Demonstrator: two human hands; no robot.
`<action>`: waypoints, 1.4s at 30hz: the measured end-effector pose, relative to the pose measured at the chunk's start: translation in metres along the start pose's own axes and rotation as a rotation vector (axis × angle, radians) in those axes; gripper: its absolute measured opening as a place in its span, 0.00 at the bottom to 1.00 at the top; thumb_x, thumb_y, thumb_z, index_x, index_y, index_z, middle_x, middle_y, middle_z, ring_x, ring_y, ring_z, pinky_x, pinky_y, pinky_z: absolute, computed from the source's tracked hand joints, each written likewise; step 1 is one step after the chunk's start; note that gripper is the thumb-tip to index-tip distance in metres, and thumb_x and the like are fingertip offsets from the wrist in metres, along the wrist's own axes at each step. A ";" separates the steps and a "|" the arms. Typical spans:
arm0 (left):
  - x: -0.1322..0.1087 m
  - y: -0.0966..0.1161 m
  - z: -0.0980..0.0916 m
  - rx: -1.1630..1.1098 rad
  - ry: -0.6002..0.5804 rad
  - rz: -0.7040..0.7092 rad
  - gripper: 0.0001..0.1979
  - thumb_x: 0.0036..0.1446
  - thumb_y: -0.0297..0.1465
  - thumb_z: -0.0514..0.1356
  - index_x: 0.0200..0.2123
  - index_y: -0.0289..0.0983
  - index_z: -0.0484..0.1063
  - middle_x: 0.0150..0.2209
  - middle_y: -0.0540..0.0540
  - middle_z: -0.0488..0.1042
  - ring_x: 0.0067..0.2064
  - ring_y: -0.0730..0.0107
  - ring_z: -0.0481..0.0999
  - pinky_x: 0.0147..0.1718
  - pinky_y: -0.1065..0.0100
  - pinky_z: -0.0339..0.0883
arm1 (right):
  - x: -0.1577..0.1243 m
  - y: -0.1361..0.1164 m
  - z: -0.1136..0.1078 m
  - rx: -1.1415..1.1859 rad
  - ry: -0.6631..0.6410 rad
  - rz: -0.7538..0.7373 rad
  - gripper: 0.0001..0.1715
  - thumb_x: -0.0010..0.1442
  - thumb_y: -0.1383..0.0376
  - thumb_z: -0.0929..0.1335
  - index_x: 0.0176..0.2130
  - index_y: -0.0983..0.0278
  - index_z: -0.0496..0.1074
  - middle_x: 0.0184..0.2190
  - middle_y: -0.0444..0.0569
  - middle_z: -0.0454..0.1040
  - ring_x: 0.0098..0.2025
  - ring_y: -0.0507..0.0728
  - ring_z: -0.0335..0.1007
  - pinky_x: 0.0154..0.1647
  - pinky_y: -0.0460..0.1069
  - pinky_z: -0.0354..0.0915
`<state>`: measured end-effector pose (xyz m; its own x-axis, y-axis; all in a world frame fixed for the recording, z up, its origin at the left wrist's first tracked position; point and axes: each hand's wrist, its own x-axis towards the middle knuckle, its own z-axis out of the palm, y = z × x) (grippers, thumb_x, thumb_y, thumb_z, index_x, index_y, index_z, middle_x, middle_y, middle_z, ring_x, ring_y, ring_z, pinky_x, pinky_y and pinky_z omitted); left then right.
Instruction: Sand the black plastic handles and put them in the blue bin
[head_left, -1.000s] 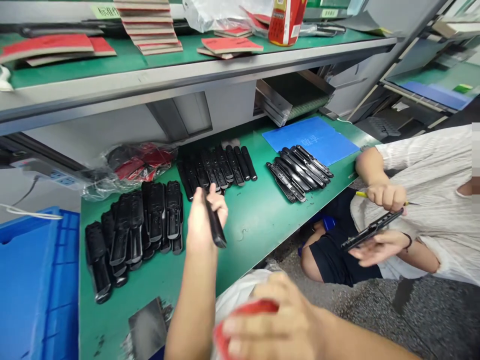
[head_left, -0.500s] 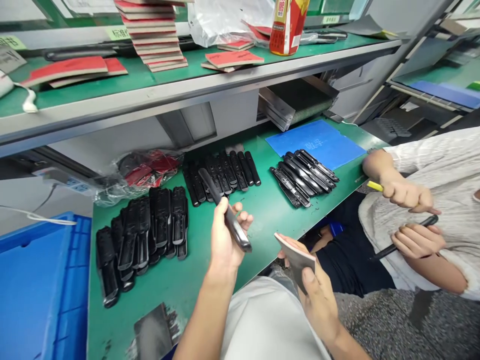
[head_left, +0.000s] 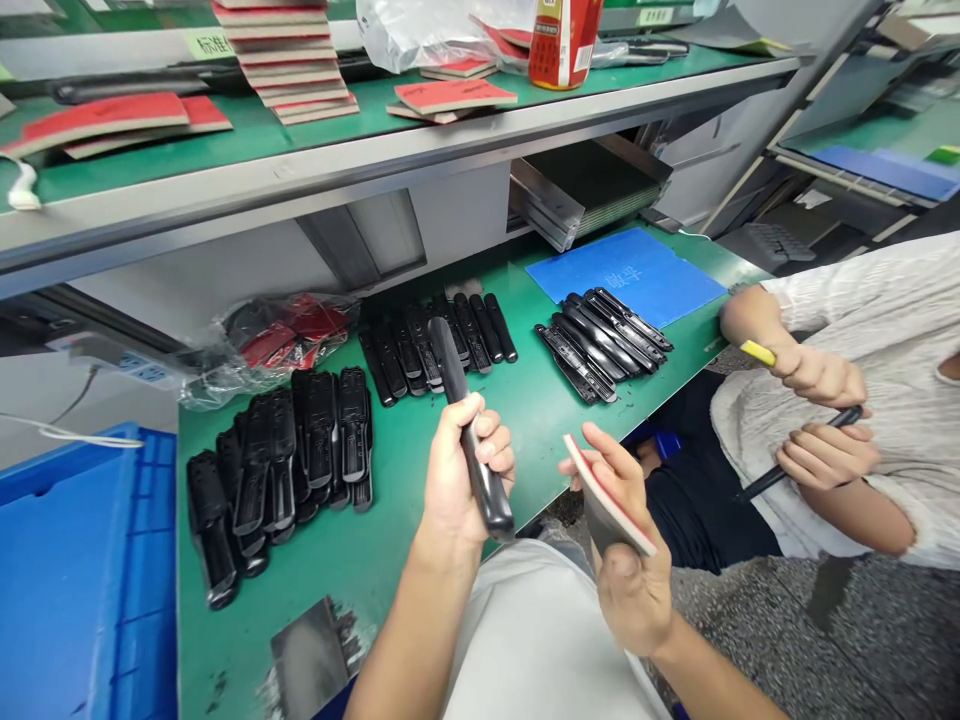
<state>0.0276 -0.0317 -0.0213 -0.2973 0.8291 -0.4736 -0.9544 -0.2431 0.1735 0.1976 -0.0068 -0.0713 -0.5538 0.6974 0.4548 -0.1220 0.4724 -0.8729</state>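
Note:
My left hand [head_left: 466, 475] is closed round a long, smooth black plastic shell [head_left: 484, 478], held tilted above the table with its far end pointing up and away. In my right hand [head_left: 634, 590], a thin sanding pad [head_left: 606, 512] with a red back and grey face is gripped between thumb and fingers. The pad stands apart from the shell, to its right. Beyond my left hand lie rows of similar black shells [head_left: 405, 350], several with their ribbed insides facing up. More black shells [head_left: 281, 460] are piled at the left, and another group [head_left: 604, 345] sits to the right.
A co-worker's hands [head_left: 825, 450] at the right hold a black piece and a yellow tool. A grey sheet [head_left: 309, 655] lies amid dark dust at the front. Red pads [head_left: 289, 60] stack on the shelf [head_left: 420, 160]. A blue crate [head_left: 142, 560] stands left.
The black shell has turned more upright as my left hand's fingers have closed further round it. My right hand has shifted slightly right and down, tilting the pad so its red back shows.

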 end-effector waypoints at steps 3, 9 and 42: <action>-0.001 0.000 0.001 -0.067 -0.030 -0.056 0.10 0.64 0.26 0.53 0.28 0.36 0.64 0.20 0.57 0.66 0.14 0.87 0.60 0.11 0.83 0.55 | 0.008 -0.005 0.005 -0.100 -0.040 -0.200 0.26 0.72 0.59 0.57 0.67 0.54 0.58 0.71 0.46 0.51 0.66 0.65 0.56 0.62 0.65 0.58; 0.003 0.002 -0.002 -0.332 -0.052 -0.104 0.15 0.65 0.30 0.49 0.24 0.39 0.55 0.17 0.58 0.54 0.16 0.86 0.56 0.15 0.81 0.56 | 0.007 -0.030 0.020 -0.148 -0.471 -0.655 0.17 0.70 0.61 0.62 0.54 0.58 0.73 0.57 0.34 0.74 0.40 0.53 0.71 0.39 0.50 0.67; -0.008 -0.014 -0.017 0.238 -0.214 -0.053 0.15 0.66 0.27 0.55 0.53 0.33 0.71 0.33 0.49 0.66 0.28 0.81 0.65 0.23 0.78 0.62 | 0.000 -0.012 -0.027 -0.012 -0.064 0.021 0.25 0.68 0.52 0.62 0.61 0.55 0.68 0.63 0.50 0.64 0.60 0.66 0.62 0.61 0.62 0.58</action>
<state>0.0432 -0.0433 -0.0344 -0.2101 0.9307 -0.2995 -0.9275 -0.0929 0.3620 0.2216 0.0024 -0.0558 -0.6082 0.6714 0.4235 -0.1000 0.4644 -0.8800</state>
